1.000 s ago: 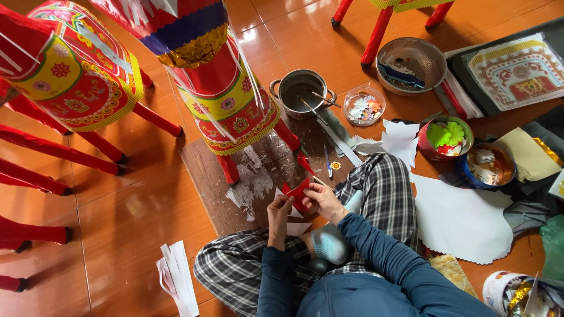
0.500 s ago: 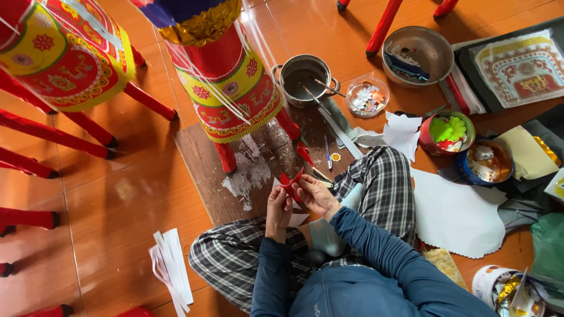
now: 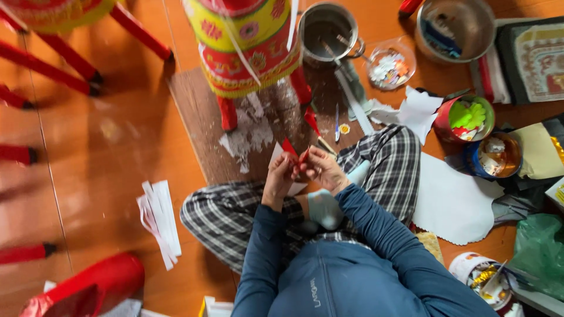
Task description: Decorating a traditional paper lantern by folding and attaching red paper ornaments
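I sit cross-legged on an orange floor in checked trousers and a blue top. My left hand (image 3: 278,178) and my right hand (image 3: 322,169) meet in front of my knees, and both pinch a small folded piece of red paper (image 3: 294,151). The paper sticks up between the fingertips of both hands, over the near edge of a brown board (image 3: 197,117). Just beyond the hands stands a red and yellow decorated paper drum (image 3: 247,50) on red legs. White paper scraps (image 3: 249,132) lie on the board under it.
A metal pot (image 3: 326,29), a clear dish of coloured bits (image 3: 390,63) and a metal basin (image 3: 455,23) sit at the back right. A red tin (image 3: 464,117), a blue tin (image 3: 491,155) and a white sheet (image 3: 455,205) lie right. White strips (image 3: 158,220) lie left.
The view has drawn closer and shifted down. My hands stay together on the red paper, working it with the fingertips; nothing was put down or picked up.
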